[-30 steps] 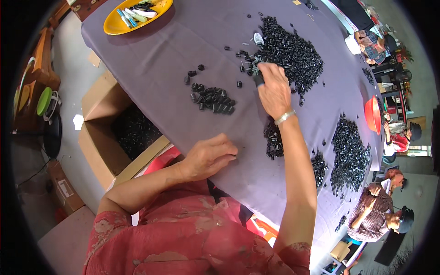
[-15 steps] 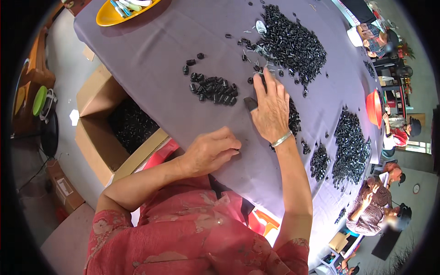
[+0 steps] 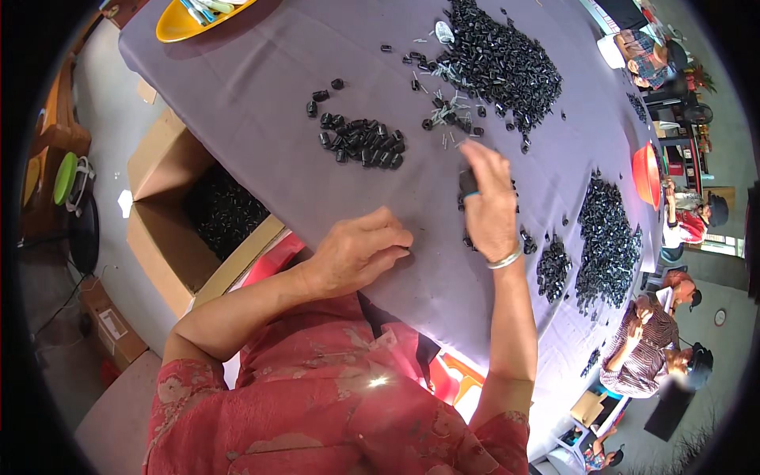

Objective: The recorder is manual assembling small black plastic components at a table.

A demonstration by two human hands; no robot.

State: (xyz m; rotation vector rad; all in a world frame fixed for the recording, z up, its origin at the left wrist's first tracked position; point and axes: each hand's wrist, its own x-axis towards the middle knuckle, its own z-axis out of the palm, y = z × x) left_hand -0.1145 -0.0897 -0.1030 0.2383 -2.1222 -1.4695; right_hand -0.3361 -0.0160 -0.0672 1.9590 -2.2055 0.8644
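My left hand (image 3: 360,247) rests low over the near table edge, fingers curled in a pinch; a small black piece just shows at the fingertips. My right hand (image 3: 492,202), with a silver bracelet and a dark cover on the thumb, hovers over a small heap of black pieces it partly hides. Its thumb and forefinger are apart. Beyond its fingertips lies a cluster of thin metal pins (image 3: 451,109) among a few black pieces. To the left is a group of short black cylinders (image 3: 364,144).
A large mound of black pieces (image 3: 507,67) lies far right, with further heaps (image 3: 606,245) nearer. A yellow dish (image 3: 170,32) with pens stands far left. An open cardboard box (image 3: 162,245) of black pieces sits below the left table edge. Several people sit along the right.
My right hand has drawn back from the pins toward me and slightly right, uncovering them. The left hand has barely moved and keeps its pinch.
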